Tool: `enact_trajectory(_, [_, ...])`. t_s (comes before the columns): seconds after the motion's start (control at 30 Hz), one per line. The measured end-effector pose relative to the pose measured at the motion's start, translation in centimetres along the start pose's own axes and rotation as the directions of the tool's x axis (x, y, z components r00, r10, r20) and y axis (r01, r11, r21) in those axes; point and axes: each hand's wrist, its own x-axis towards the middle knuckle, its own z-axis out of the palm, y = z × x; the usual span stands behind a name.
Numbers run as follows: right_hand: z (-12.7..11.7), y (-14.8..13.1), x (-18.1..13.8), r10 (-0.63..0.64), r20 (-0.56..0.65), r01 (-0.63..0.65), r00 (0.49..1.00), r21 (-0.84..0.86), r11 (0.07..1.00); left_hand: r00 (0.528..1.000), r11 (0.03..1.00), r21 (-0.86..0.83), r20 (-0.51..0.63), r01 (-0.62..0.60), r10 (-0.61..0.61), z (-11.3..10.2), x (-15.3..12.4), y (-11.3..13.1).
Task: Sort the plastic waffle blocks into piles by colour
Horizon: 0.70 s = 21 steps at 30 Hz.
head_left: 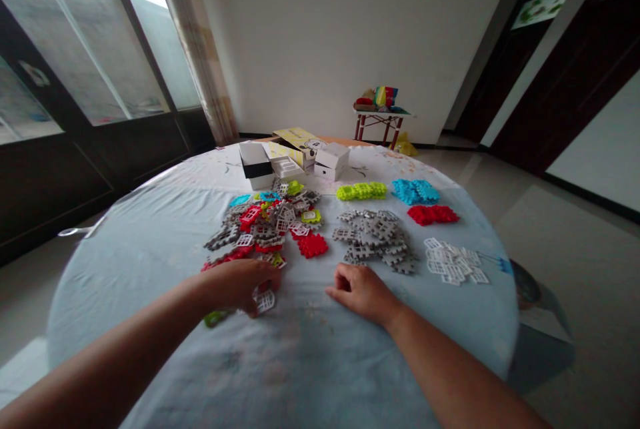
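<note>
My left hand (245, 284) is low over the near edge of a mixed heap of toy building panels (270, 222). Its thumb and fingers are bent down around a white lattice window panel (266, 301), closed on it as far as I can see. A green piece (215, 317) shows partly from under that wrist. My right hand (367, 290) rests on the cloth, curled into a loose fist with nothing visible inside. Just beyond it lies a pile of grey notched panels (375, 239). A red notched panel (313, 245) lies between the two piles.
Sorted at the right are lime panels (361, 191), blue panels (415, 191), red panels (433, 215) and white window panels (454, 261). White boxes (332, 161) and a yellow carton (300, 141) stand at the back of the round, cloth-covered table (165, 229).
</note>
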Motion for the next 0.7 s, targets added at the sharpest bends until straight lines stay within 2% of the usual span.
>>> enact_trajectory(0.13, [0.0,-0.1,0.0,0.007,-0.004,-0.007,1.0,-0.003,1.0,1.0,1.0,-0.016,0.001,0.0,0.0,0.1,0.4,-0.6])
enact_trajectory(0.27, [0.0,0.1,0.1,0.01,0.005,-0.01,1.0,-0.001,1.0,1.0,0.992,-0.13,-0.017,-0.002,0.0,-1.1,0.8,-0.4])
enact_trajectory(0.37, [0.1,0.3,0.1,0.003,0.005,-0.003,1.0,0.006,1.0,0.986,0.967,-0.251,-0.165,-0.051,0.009,-2.6,1.7,-0.3])
enact_trajectory(0.5, [0.1,0.4,0.2,-0.009,-0.002,0.009,1.0,0.018,1.0,0.905,0.945,-0.32,-0.421,-0.075,-0.071,-4.1,3.8,-1.3])
enact_trajectory(0.63, [0.2,0.6,0.3,-0.029,-0.014,0.03,0.999,0.011,0.999,0.838,0.949,-0.311,-0.532,-0.056,-0.125,-4.7,5.8,-2.7])
enact_trajectory(0.7, [0.2,0.7,0.3,-0.032,-0.015,0.032,0.999,0.006,0.999,0.803,0.94,-0.336,-0.574,-0.055,-0.158,-4.9,6.4,-2.6])
